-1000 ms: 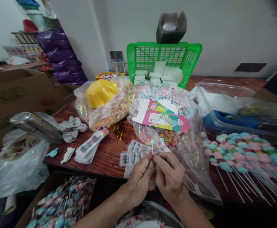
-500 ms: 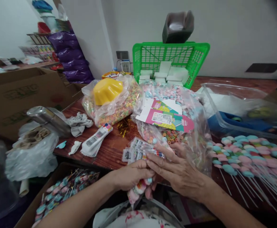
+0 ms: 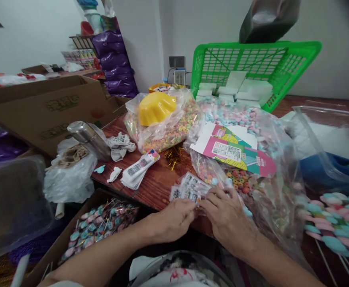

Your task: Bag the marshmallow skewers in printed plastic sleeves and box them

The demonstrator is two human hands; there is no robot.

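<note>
At the table's front edge, my left hand (image 3: 174,219) is closed, with thumb and fingers pressed together beside a fanned pile of small clear printed packets (image 3: 189,185). What it pinches is hidden. My right hand (image 3: 226,213) lies over the right side of that pile, fingers bent down and their tips mostly out of sight, so its grip cannot be made out. The two hands nearly meet. Just right of them is a large clear bag (image 3: 277,199) of candy, with a pink and green printed card (image 3: 232,149) on top.
A stack of printed labels (image 3: 140,169) lies left of the hands. Below stands a box of wrapped candy skewers (image 3: 102,223); unwrapped marshmallow skewers (image 3: 336,223) lie at right. Behind are a yellow bowl (image 3: 156,107), a green basket (image 3: 256,59) and a steel flask (image 3: 89,139).
The candy skewer between my hands no longer shows. My left hand has moved to the edge of the packet pile, and my right fingers have bent down. The camera has turned left.
</note>
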